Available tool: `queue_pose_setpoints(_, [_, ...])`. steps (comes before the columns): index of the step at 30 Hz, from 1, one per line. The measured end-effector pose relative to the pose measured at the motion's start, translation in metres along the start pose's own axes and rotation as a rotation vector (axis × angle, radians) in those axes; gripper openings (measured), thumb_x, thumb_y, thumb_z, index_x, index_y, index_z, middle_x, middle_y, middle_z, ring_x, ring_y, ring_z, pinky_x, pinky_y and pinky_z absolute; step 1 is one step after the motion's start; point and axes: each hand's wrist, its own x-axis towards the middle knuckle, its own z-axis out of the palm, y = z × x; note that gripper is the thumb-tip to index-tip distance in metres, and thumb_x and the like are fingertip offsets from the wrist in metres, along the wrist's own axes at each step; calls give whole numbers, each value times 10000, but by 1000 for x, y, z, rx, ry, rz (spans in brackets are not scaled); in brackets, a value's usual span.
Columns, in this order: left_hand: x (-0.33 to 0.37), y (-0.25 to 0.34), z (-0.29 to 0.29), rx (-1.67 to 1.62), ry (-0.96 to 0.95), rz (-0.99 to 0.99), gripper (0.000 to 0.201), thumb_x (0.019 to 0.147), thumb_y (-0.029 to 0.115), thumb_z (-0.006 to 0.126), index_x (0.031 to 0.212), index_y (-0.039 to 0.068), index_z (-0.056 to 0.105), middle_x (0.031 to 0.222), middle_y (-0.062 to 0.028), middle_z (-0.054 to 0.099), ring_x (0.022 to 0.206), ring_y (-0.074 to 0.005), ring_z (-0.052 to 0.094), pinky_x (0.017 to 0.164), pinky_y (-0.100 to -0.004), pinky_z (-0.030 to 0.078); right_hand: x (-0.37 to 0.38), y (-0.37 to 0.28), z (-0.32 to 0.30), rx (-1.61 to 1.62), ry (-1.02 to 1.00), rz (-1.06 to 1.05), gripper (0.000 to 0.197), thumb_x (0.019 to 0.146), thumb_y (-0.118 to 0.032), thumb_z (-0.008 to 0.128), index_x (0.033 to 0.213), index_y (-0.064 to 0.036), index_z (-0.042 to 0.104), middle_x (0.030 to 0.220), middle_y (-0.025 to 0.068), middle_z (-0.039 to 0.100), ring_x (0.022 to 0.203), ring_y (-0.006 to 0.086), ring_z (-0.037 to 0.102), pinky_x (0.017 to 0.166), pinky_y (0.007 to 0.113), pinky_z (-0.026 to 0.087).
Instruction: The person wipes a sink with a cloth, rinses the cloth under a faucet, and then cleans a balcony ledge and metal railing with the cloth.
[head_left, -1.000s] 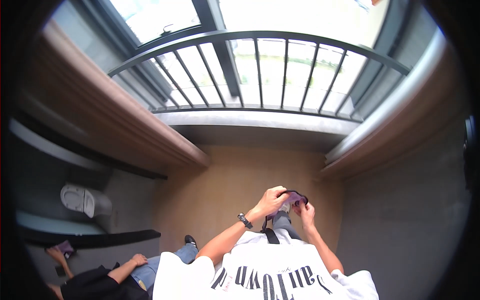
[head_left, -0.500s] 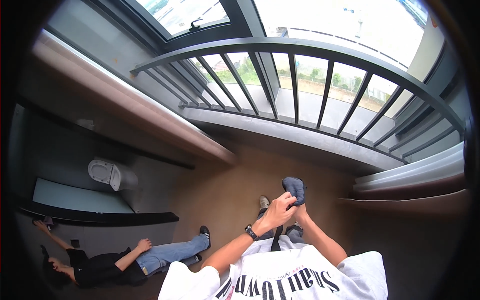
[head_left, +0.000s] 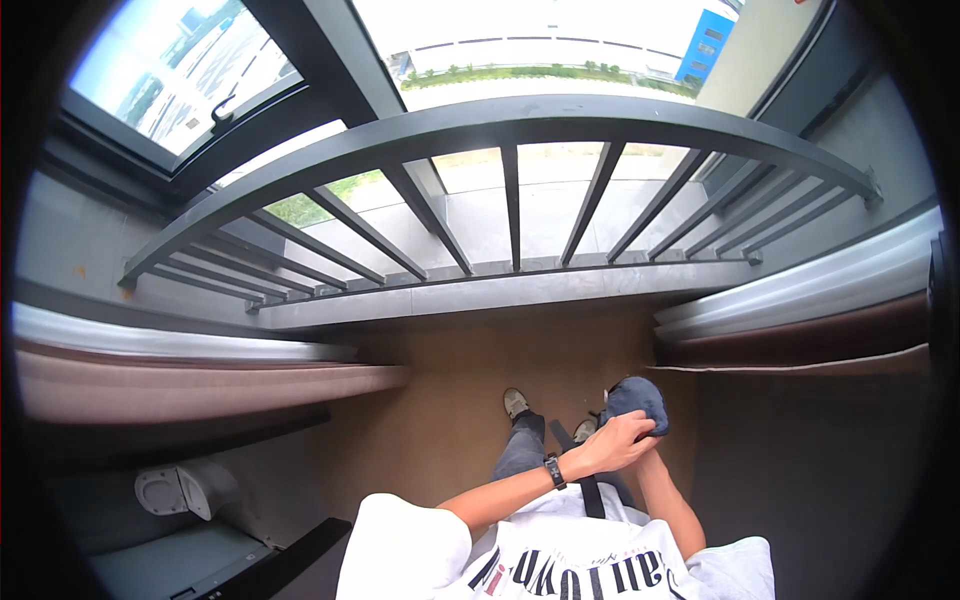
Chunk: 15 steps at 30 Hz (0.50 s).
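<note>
In the head view, the left hand [head_left: 622,440] has its fingers bent in close together, gripping the lower edge of a dark blue cloth piece [head_left: 637,400]. The cloth piece bulges out just beyond those fingers, rounded like a pouch or mitt. The right hand [head_left: 651,456] comes up from below and meets the left at that edge; its fingers are hidden behind the cloth and the left hand, so I cannot tell how they stand. A dark wristwatch [head_left: 554,470] sits behind the left fingers, on the wrist. A black strap [head_left: 593,497] hangs against the white shirt [head_left: 560,545], nearer the body than the fingers. Left of the fingers, a pale shoe [head_left: 515,402] stands on the brown floor [head_left: 440,370]. Farther left is a white toilet [head_left: 180,492]. Well beyond the fingers, a dark grey railing [head_left: 540,115] curves across the window.
</note>
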Motion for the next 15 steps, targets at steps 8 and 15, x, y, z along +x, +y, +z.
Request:
queue_pose_setpoints(8, [38,-3,1,10,-208,82,397,987,299,550,842,-56,651,842,-205,576,785,-361,591,708,-435,468,-41,-4,-4,191,115,73,268,886,-233,639,1093,-67,600,1078,70,641,1001,148,616,844,324,509])
queue_pose_setpoints(15, [69,9,-53,55,39,129,221,887,179,681,1018,4,710,892,-145,685,765,-256,661,700,-326,531,-34,-55,37,-233,-73,-79,362,924,-250,608,1235,-85,522,1226,77,590,1129,163,570,990,330,453])
